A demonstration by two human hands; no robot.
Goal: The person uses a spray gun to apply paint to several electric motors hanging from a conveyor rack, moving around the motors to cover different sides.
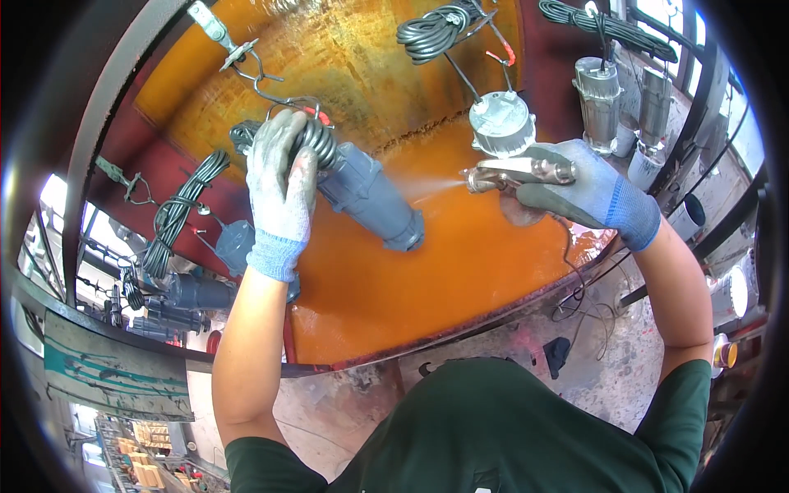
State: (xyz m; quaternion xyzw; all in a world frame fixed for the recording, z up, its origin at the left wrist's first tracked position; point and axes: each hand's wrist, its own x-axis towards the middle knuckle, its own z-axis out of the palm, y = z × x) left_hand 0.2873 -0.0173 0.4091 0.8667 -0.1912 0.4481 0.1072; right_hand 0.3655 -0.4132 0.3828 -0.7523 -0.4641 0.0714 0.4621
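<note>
My left hand (278, 185), in a paint-dusted glove, is closed around a coiled black cable (319, 145) at the top of a grey-blue motor-like pump (374, 197). The pump hangs tilted, its lower end toward the right. My right hand (588, 182), in a blue-and-grey glove, grips a metal spray gun (514, 172). Pale mist leaves its nozzle leftward at the pump. Just behind the gun hangs a bare silver pump (501, 123) with its own coiled cable (436, 33).
An orange, paint-coated booth (370, 304) with a dark red rim lies below and behind. Several grey-blue pumps (201, 292) hang at left on a chain line, and silver pumps (598, 103) at right. A hose (569, 255) trails from the gun. Buckets (728, 296) stand at right.
</note>
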